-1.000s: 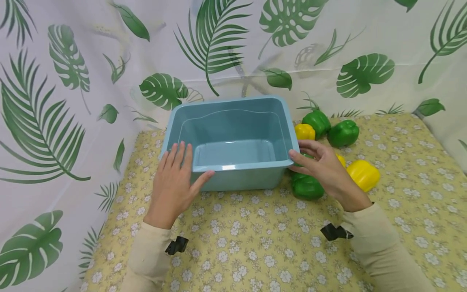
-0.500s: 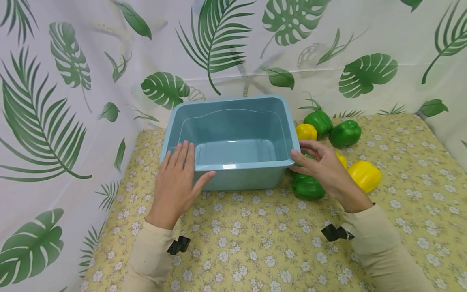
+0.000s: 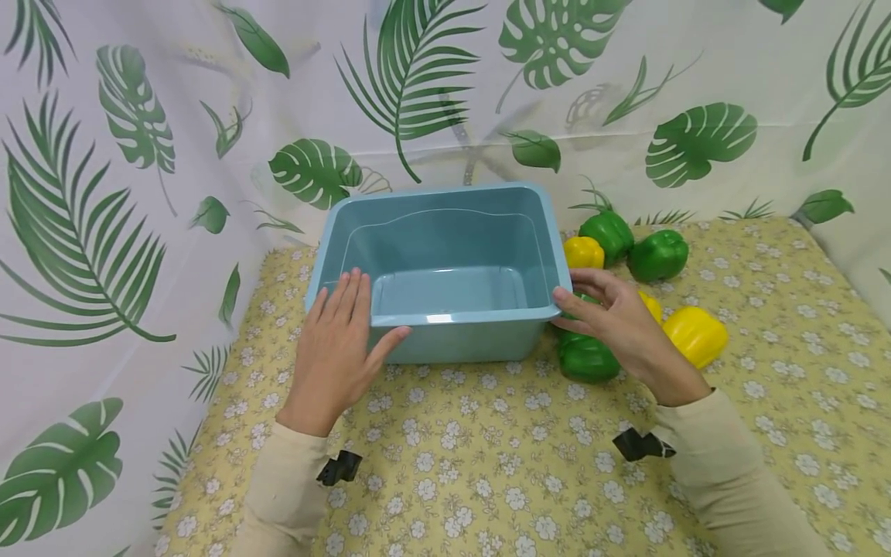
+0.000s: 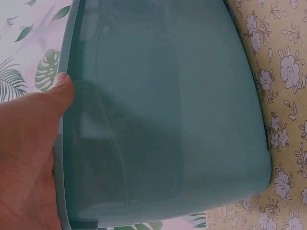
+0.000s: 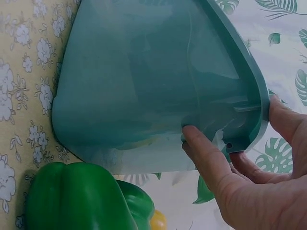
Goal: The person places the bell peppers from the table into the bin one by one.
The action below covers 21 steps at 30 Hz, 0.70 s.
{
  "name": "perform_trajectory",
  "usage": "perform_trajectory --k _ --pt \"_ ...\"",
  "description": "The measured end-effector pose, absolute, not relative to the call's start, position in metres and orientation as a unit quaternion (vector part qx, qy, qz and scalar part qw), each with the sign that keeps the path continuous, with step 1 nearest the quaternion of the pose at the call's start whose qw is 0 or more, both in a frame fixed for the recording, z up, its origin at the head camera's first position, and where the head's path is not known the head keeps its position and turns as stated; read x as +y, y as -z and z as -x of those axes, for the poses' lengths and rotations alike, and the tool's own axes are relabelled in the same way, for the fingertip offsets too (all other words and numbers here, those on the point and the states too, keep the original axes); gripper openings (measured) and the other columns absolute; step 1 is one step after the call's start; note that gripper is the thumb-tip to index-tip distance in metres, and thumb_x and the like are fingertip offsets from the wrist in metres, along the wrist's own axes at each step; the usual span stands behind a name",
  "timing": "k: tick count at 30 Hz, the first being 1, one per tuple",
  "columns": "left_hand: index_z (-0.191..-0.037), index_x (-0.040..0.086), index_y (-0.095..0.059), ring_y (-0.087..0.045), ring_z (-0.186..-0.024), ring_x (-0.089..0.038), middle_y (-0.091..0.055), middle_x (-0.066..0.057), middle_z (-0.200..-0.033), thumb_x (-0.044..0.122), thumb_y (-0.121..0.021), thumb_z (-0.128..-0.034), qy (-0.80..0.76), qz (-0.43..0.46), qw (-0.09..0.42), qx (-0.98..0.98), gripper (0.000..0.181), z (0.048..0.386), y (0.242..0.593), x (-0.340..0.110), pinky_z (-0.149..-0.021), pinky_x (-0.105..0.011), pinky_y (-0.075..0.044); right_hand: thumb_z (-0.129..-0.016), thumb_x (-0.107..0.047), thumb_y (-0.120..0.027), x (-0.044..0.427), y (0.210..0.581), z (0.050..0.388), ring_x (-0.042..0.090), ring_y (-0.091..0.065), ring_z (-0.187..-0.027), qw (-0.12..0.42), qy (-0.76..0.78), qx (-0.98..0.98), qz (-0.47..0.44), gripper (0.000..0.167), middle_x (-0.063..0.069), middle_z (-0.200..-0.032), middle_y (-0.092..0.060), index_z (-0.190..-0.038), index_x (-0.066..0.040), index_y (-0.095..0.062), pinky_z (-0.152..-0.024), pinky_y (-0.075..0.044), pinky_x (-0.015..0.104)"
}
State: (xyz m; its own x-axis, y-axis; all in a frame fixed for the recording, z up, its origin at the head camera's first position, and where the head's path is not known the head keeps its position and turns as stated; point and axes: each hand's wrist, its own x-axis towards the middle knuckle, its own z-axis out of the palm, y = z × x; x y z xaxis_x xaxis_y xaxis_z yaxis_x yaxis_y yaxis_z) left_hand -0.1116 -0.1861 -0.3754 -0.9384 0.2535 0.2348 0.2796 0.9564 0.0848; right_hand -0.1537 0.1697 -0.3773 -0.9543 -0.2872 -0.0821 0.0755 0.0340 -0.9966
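Note:
A blue-green rectangular tub point(image 3: 455, 340) stands on the flowered cloth, and its inside shows bare. My left hand point(image 3: 332, 348) lies flat over the tub's near left corner, fingers straight across the rim; in the left wrist view the thumb of that hand point(image 4: 29, 143) rests on the rim. At the near right corner, my right hand point(image 3: 619, 321) has its thumb on the rim and bent fingers against the outer wall. The right wrist view shows the same hand point(image 5: 249, 177) around the tub's corner point(image 5: 240, 139), with a green pepper point(image 5: 76, 201) below.
Right of the tub lie several peppers: green ones point(image 3: 657, 255) point(image 3: 588, 358) and yellow ones point(image 3: 696, 335) point(image 3: 583, 253), some partly behind my right hand. A leaf-patterned white curtain point(image 3: 445, 155) hangs behind and to the left. Yellow flowered cloth point(image 3: 487, 464) covers the table.

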Motion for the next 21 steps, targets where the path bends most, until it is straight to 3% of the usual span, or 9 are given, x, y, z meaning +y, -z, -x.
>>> perform_trajectory --k 6,13,21 --pt "-0.158 -0.004 -0.024 -0.020 -0.153 -0.031 -0.024 -0.021 -0.164 0.065 -0.043 -0.1012 0.062 0.137 0.118 -0.981 0.091 0.112 0.376 -0.186 -0.126 -0.047 -0.009 -0.103 -0.022 -0.061 0.170 0.379 0.154 0.013 -0.066 -0.109 0.131 0.692 0.706 0.078 0.059 0.025 -0.146 -0.042 -0.150 0.006 -0.038 -0.091 -0.057 0.037" --pt "-0.158 -0.004 -0.025 -0.021 -0.153 -0.031 -0.025 -0.020 -0.164 0.062 -0.047 -0.1011 0.063 0.140 0.119 -0.981 0.090 0.112 0.376 -0.185 -0.125 -0.048 -0.009 -0.105 -0.034 -0.056 0.173 0.378 0.151 0.017 -0.058 -0.119 0.115 0.662 0.737 0.074 0.063 0.021 -0.149 -0.042 -0.153 0.002 -0.035 -0.094 -0.056 0.034" --pt "-0.158 -0.004 -0.025 -0.021 -0.153 -0.032 -0.025 -0.021 -0.164 0.061 -0.047 -0.1016 0.061 0.141 0.119 -0.981 0.089 0.111 0.376 -0.185 -0.125 -0.048 -0.008 -0.106 -0.035 -0.055 0.180 0.373 0.148 0.010 -0.058 -0.117 0.066 0.641 0.760 0.082 0.057 0.014 -0.144 -0.048 -0.150 0.000 -0.041 -0.093 -0.055 0.026"
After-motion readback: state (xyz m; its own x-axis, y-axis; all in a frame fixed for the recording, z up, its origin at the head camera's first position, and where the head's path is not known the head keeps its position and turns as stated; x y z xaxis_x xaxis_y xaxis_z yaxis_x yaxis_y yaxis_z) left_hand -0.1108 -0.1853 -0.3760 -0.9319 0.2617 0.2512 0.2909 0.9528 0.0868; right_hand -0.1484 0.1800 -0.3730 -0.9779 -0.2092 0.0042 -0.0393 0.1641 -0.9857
